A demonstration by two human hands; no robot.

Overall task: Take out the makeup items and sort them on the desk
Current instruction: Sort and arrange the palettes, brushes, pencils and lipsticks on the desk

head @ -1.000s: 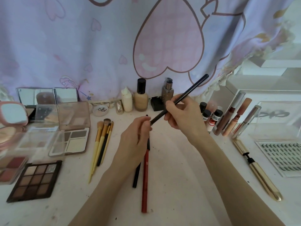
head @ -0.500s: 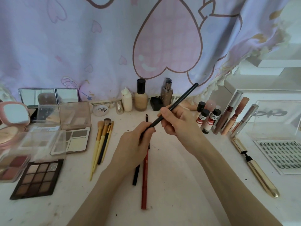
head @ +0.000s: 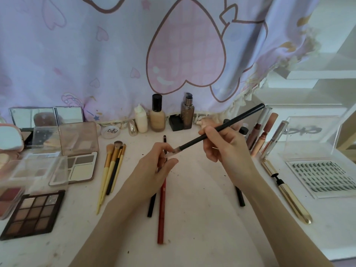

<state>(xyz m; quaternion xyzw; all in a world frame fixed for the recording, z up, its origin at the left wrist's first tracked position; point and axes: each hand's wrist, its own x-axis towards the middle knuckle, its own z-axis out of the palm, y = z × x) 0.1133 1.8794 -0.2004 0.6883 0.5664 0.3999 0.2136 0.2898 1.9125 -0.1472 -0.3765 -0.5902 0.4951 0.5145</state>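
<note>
Most of the sorting looks done. Along the left edge of the desk (head: 202, 237) lie the eyeshadow palettes (head: 32, 212), with the brushes (head: 112, 168) in a bundle just beside them. Bottles (head: 158, 116) stand along the back edge, lip glosses (head: 267, 132) lean near the right back corner, and a gold tube (head: 289, 193) and a lash tray (head: 325, 178) sit along the right edge. In the middle, a red pencil (head: 161, 209) and a short black pencil (head: 151, 206) lie side by side, with another black pencil (head: 239, 196) partly hidden under the right forearm.

The right hand (head: 225, 147) grips a long black pencil (head: 221, 128) mid-shaft, lifted above the desk and tilted up toward the right. The left hand (head: 156, 170) pinches something small and pale at the pencil's lower tip, perhaps a clear cap (head: 170, 154); that cannot be told for sure.

What seems left is to lay this pencil down with the others in the middle. No bag or box being emptied is in view, so whether more items remain cannot be judged
</note>
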